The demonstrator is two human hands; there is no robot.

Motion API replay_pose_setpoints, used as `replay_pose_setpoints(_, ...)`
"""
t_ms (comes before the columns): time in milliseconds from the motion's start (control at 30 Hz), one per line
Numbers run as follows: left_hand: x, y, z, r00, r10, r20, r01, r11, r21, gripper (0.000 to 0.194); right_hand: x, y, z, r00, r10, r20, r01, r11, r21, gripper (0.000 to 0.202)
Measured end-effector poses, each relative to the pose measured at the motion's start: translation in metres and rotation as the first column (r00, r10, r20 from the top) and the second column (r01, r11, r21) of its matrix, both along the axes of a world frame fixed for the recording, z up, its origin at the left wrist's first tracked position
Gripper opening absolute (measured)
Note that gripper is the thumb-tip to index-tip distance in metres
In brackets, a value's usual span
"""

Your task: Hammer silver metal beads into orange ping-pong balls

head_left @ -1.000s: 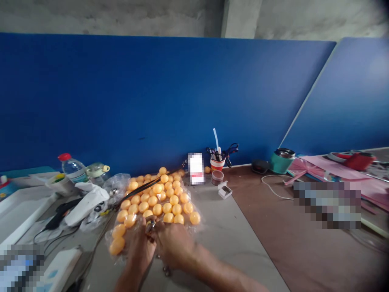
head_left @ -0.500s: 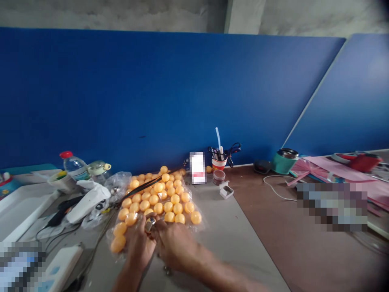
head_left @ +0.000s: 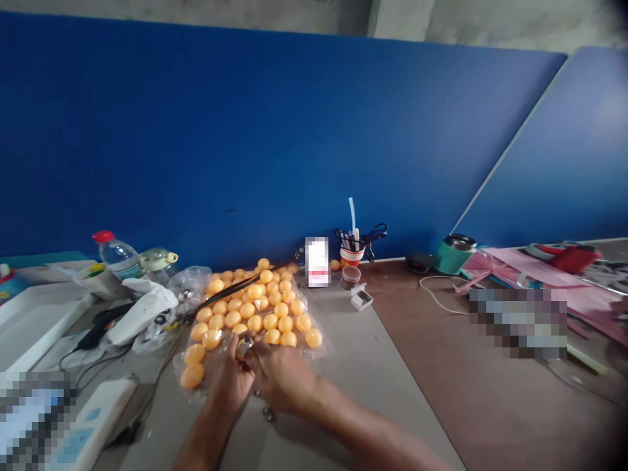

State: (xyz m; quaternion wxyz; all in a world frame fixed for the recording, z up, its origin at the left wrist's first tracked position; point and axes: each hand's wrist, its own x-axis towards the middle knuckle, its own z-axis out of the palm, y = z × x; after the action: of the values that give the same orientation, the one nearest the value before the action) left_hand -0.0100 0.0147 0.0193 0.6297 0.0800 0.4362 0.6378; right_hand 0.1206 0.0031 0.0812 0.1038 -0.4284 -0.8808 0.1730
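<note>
My left hand [head_left: 234,373] is closed around a small shiny silvery object [head_left: 244,347], whose exact kind I cannot make out. Against it, my right hand [head_left: 282,373] has its fingers bent together; what lies between them is hidden. Just beyond both hands, a clear plastic bag [head_left: 318,325] of orange balls [head_left: 254,323] lies flat on the grey tabletop [head_left: 343,379]. Black strips [head_left: 230,291] rest across the bag. Small shiny metal pieces [head_left: 268,413] sit on the table below my right wrist.
Left of the bag are crumpled plastic [head_left: 193,281], a red-capped bottle [head_left: 118,255], a white tray [head_left: 44,314] and a power strip [head_left: 93,418]. Behind stand a pen cup [head_left: 352,257] and a small open white box [head_left: 362,299]. A green jar [head_left: 455,254] stands farther right.
The whole view has shifted slightly, with the table items sitting a little higher in the picture. Both hands stay together around the silvery object.
</note>
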Motion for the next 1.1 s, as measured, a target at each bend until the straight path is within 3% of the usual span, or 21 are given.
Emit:
replay_pose_setpoints(67, -0.003, 0.001, -0.002, 0.999, -0.016, -0.036, 0.017, 0.999, 0.028, 0.016, 0.000, -0.001, 0.000, 1.000, 0.002, 0.006, -0.002, 1.000, 0.003, 0.038)
replay_pose_setpoints(233, -0.005, 0.002, -0.006, 0.998, -0.040, 0.059, 0.035, 0.996, 0.083, 0.014, 0.004, 0.002, -0.002, 0.998, 0.055, 0.024, -0.053, 0.998, -0.043, 0.034)
replay_pose_setpoints(367, -0.002, 0.000, -0.004, 0.992, 0.010, 0.129, -0.027, 0.991, 0.134, 0.012, 0.012, 0.009, -0.003, 0.967, -0.058, -0.247, 0.026, 0.991, -0.131, 0.032)
replay_pose_setpoints(433, -0.002, -0.001, -0.005, 0.985, -0.013, 0.173, -0.016, 0.986, 0.167, 0.015, 0.016, 0.012, -0.002, 0.930, -0.150, -0.334, 0.080, 0.974, -0.213, 0.031)
replay_pose_setpoints(533, -0.003, -0.003, -0.009, 0.970, -0.092, 0.227, 0.047, 0.979, 0.196, 0.020, 0.017, 0.013, -0.002, 0.896, -0.185, -0.403, 0.071, 0.957, -0.280, 0.033)
replay_pose_setpoints(733, -0.001, -0.003, -0.011, 0.966, -0.089, 0.243, 0.058, 0.990, 0.131, 0.018, 0.013, 0.014, -0.009, 0.901, -0.181, -0.393, 0.078, 0.961, -0.265, 0.032)
replay_pose_setpoints(1100, -0.001, -0.005, -0.013, 0.969, -0.108, 0.222, 0.069, 0.982, 0.178, 0.033, 0.017, 0.020, -0.021, 0.867, -0.196, -0.459, 0.032, 0.939, -0.342, 0.035)
